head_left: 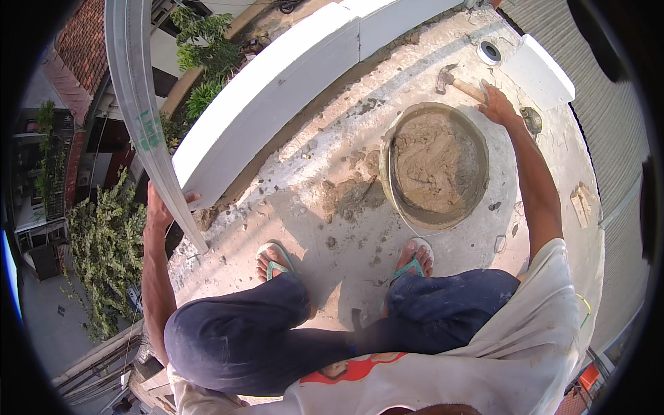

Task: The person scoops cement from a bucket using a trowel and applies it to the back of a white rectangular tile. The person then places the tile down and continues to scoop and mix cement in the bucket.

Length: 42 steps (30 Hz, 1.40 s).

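Observation:
My right hand [501, 108] is closed round the wooden handle end of a claw hammer [470, 90], whose metal head points left, beyond the far rim of a round bucket [386, 173]. Wet grey-brown mortar [436, 162] fills much of that bucket. At far left, my left hand [160, 209] is at the near end of a row of white blocks [266, 111]. A long aluminium straightedge [142, 90] crosses in front of this hand and hides most of its fingers. Whether the hand grips the bar or only touches the block, I cannot tell.
A loose white block [536, 72], a roll of tape [489, 53] and a tape measure [531, 120] lie at far right. Mortar splashes [349, 197] spot the concrete between my feet and the blocks. Corrugated roofing [626, 152] borders the right; a drop with plants [104, 256] borders the left.

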### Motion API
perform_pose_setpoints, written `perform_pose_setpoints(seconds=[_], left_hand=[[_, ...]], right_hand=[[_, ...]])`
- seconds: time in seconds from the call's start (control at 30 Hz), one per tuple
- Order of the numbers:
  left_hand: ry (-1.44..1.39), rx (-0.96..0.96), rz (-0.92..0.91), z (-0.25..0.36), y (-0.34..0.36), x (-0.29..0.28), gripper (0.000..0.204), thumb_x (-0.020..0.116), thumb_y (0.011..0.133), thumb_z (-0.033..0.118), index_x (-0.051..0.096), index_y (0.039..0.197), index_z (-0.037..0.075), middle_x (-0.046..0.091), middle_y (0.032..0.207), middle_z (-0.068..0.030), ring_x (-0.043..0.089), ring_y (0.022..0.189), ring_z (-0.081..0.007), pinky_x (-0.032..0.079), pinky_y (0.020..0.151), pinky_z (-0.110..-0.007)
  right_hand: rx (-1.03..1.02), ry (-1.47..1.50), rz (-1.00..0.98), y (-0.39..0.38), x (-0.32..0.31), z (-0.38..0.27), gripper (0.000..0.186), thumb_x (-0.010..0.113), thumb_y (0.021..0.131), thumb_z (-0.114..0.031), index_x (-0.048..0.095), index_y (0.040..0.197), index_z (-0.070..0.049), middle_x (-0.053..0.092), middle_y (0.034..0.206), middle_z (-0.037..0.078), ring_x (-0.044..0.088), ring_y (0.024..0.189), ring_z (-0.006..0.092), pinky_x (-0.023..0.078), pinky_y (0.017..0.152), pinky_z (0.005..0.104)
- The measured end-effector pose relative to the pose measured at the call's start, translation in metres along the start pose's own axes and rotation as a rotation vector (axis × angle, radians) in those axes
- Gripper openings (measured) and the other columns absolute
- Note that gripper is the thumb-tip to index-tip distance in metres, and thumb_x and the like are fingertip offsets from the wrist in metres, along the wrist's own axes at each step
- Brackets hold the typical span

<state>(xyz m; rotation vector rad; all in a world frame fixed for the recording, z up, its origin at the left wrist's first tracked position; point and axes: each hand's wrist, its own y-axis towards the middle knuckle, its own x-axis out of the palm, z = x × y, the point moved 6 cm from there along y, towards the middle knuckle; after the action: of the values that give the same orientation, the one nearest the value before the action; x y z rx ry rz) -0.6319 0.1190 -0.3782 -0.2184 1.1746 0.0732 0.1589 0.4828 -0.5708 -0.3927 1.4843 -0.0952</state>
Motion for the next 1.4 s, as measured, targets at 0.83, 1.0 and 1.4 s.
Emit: perform_pose_setpoints(seconds=[0.83,1.0,1.4], left_hand=[[0.136,0.195,0.018,-0.007,0.011,-0.001,0.09,0.075,0.089,0.053,0.044,0.158,0.004,0.054,0.152,-0.0215,0.053,0.14,-0.0381,0.038,0.118,-0.057],[-0.063,0.153,-0.009,-0.033,0.011,0.004,0.101,0.058,0.09,0.077,0.041,0.16,0.007,0.049,0.155,-0.0222,0.049,0.144,-0.0397,0.034,0.124,-0.059],[-0.236,0.273,0.01,-0.048,0.006,-0.01,0.083,0.067,0.094,0.06,0.052,0.151,0.001,0.057,0.148,-0.0252,0.057,0.136,-0.0416,0.046,0.117,-0.05]], right_hand=[[0.153,0.89,0.426,-0.205,-0.178,-0.072,0.034,0.07,0.102,-0.04,0.063,0.101,-0.007,0.051,0.072,-0.006,0.04,0.056,0.0059,0.03,0.05,0.0263],[-0.052,0.937,0.325,-0.289,-0.213,-0.232,0.037,0.074,0.098,-0.025,0.062,0.125,-0.003,0.058,0.083,-0.001,0.05,0.061,0.0061,0.039,0.053,0.0251],[-0.278,0.772,-0.575,-0.313,-0.075,-0.492,0.039,0.07,0.095,-0.013,0.062,0.13,0.002,0.059,0.073,0.001,0.055,0.061,0.0108,0.045,0.056,0.0285]])
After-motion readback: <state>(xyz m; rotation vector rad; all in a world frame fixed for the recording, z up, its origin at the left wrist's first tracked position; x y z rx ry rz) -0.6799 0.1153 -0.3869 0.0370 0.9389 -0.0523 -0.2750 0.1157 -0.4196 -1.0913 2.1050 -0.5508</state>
